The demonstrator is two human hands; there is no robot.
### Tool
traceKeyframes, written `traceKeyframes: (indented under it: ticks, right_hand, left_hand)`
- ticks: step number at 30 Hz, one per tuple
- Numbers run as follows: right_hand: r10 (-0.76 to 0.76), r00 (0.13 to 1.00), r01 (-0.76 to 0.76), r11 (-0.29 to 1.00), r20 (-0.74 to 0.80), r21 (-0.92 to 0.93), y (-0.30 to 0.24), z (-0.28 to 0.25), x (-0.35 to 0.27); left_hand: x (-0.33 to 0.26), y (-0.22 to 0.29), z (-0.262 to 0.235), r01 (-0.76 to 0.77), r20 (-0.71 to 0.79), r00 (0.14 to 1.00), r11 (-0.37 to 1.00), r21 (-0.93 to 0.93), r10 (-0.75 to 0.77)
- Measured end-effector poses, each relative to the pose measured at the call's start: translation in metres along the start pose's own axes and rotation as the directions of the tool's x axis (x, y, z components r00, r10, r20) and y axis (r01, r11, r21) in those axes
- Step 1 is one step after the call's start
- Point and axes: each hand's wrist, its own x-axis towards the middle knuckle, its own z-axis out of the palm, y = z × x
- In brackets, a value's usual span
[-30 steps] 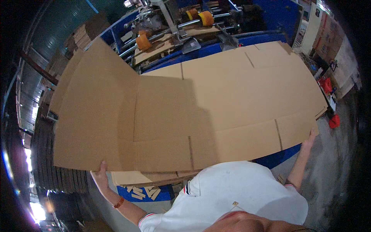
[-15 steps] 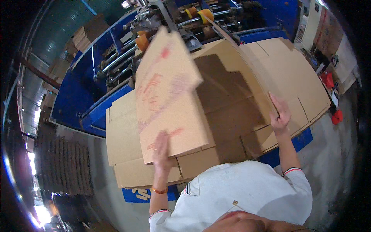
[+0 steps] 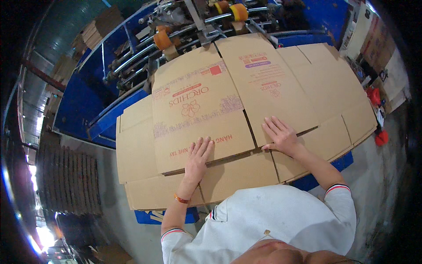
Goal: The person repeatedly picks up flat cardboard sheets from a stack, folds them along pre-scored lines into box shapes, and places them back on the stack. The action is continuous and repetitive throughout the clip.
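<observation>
A folded cardboard box blank [image 3: 206, 127] with red and purple print lies flat on larger plain cardboard sheets [image 3: 136, 149]. Its two printed panels meet along a narrow slot that runs from the far edge toward me. My left hand [image 3: 198, 158] rests with spread fingers on the near edge of the left panel. On the near part of the right panel [image 3: 263, 83], my right hand [image 3: 281, 137] lies flat, its thumb beside the slot. Neither hand is gripping anything.
Beyond the cardboard stands a blue machine [image 3: 83, 105] with metal shafts and orange rollers [image 3: 239, 12]. A dark stack of corrugated sheets [image 3: 68, 180] is at the left. Red items [image 3: 381, 137] lie at the far right, and a blue support [image 3: 189, 216] shows under the sheets.
Both raised panels of the box blank have come down flat over the sheets. My right hand has moved left and inward, and my left hand has shifted slightly right and up.
</observation>
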Motion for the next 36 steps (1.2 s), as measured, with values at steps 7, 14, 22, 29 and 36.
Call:
traceKeyframes:
  ticks: [7, 14, 22, 29, 36]
  right_hand:
    - [0.284, 0.939, -0.342, 0.838, 0.195, 0.425, 0.084, 0.0, 0.006]
    - [0.721, 0.421, -0.582, -0.251, 0.551, 0.773, 0.305, 0.082, 0.04]
    - [0.674, 0.384, -0.742, -0.181, 0.631, 0.645, 0.291, 0.086, 0.101]
    - [0.802, 0.474, -0.856, 0.324, 0.363, 0.403, 0.326, 0.124, 0.061]
    - [0.808, 0.57, -0.806, 0.585, 0.149, -0.088, 0.285, 0.124, 0.086]
  left_hand:
    - [0.022, -0.05, -0.047, 0.046, 0.273, 0.962, 0.971, -0.236, 0.021]
    - [0.078, -0.297, -0.022, 0.809, 0.138, 0.575, 0.536, -0.24, -0.806]
    - [0.079, -0.305, 0.011, 0.876, 0.075, 0.398, 0.354, -0.328, -0.914]
    - [0.097, -0.284, 0.005, 0.897, -0.023, 0.433, 0.434, -0.086, -0.901]
    - [0.088, -0.279, 0.007, 0.926, -0.138, 0.371, 0.377, -0.015, -0.918]
